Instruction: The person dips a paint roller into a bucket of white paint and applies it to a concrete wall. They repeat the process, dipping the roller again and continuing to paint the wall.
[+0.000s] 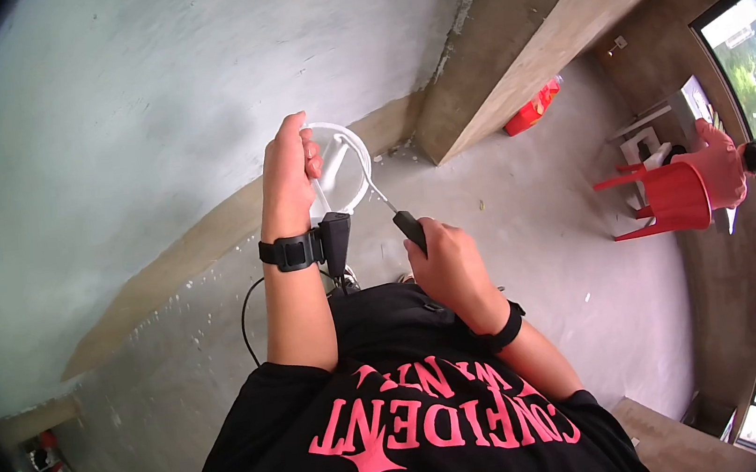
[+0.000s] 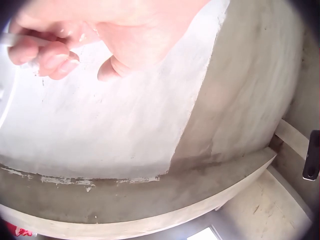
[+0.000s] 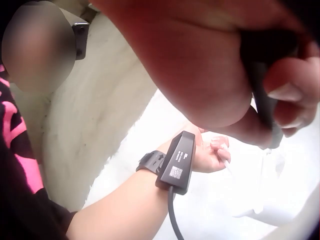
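In the head view my left hand (image 1: 287,164) holds a white bucket (image 1: 355,180) up beside the wall, its fingers curled round a thin white handle (image 2: 21,39) that shows in the left wrist view. My right hand (image 1: 453,266) grips the black handle (image 1: 409,230) of a paint roller. The roller's bent metal rod (image 1: 376,187) reaches over the bucket's rim, and its white roller head (image 1: 337,162) lies inside. The right wrist view has the right hand (image 3: 200,65) close up, fingers wrapped round the dark grip, with the bucket (image 3: 280,212) beyond it.
A pale painted wall (image 1: 145,104) stands close in front, bare grey-brown along its base. To its right a concrete pillar (image 1: 505,41) juts out, with a red box (image 1: 533,110) beyond. Farther right a person (image 1: 727,170) sits on a red chair (image 1: 671,198) at a table.
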`<move>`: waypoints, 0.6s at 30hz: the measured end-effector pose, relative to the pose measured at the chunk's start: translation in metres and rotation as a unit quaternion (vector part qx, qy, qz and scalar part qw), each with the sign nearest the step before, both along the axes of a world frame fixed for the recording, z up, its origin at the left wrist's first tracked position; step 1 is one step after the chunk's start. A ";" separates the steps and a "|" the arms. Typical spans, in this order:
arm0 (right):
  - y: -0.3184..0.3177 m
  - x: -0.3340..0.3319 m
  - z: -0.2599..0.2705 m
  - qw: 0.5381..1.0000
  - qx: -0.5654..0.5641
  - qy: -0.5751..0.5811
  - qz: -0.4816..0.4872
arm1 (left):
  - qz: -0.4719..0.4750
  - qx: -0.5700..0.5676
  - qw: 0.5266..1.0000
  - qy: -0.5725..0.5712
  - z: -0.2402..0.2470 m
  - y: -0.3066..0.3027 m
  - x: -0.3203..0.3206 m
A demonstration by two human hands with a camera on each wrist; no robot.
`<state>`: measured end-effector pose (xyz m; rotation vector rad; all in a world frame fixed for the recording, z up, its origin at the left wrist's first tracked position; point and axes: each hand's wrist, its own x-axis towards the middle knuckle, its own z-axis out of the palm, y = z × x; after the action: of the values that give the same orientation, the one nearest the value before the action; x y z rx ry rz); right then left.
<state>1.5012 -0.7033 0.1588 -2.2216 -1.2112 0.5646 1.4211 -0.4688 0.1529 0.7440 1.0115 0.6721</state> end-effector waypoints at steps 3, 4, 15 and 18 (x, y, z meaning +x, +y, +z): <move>0.000 -0.007 0.004 1.000 0.026 -0.015 -0.005 | 0.027 0.001 0.999 -0.020 0.008 0.001 -0.006; 0.000 -0.008 0.004 0.999 0.041 -0.028 -0.010 | 0.036 -0.003 0.999 -0.023 0.010 0.001 -0.007; -0.003 -0.013 -0.001 0.989 0.136 -0.063 -0.004 | 0.066 -0.029 0.996 -0.046 0.006 0.012 -0.025; -0.003 -0.012 0.002 0.986 0.146 -0.078 -0.003 | 0.069 -0.036 0.996 -0.048 0.005 0.014 -0.026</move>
<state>1.4890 -0.7062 0.1607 -2.0476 -1.2742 0.1965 1.3953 -0.4545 0.1578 0.5778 1.0000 0.7796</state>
